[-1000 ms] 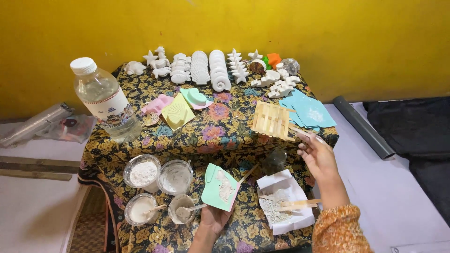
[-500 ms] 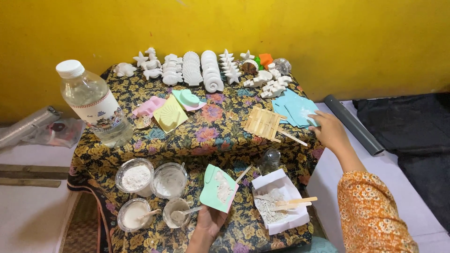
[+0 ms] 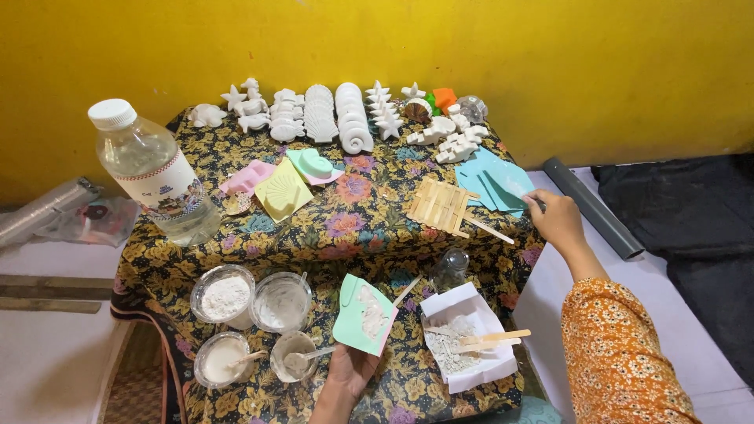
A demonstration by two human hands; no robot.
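My left hand (image 3: 349, 371) holds a mint-green mould (image 3: 363, 314) from below at the table's near edge; white plaster sits in its hollow. My right hand (image 3: 559, 220) reaches to the table's right side, fingers closed on the corner of a stack of blue mould sheets (image 3: 488, 174). Just left of that hand lies a raft of wooden sticks (image 3: 440, 204). A white paper tray (image 3: 470, 339) with plaster crumbs and sticks lies right of the green mould.
Several small cups of white powder and paste (image 3: 224, 297) stand at the near left, behind them a large water bottle (image 3: 157, 177). White plaster figures (image 3: 330, 118) line the back edge. Yellow (image 3: 283, 192) and pink (image 3: 247, 177) moulds lie mid-table. A grey pipe (image 3: 593, 208) lies on the floor at right.
My right hand has moved from beside the stick raft out to the blue sheets at the table's right side. My left hand keeps the green mould in place.
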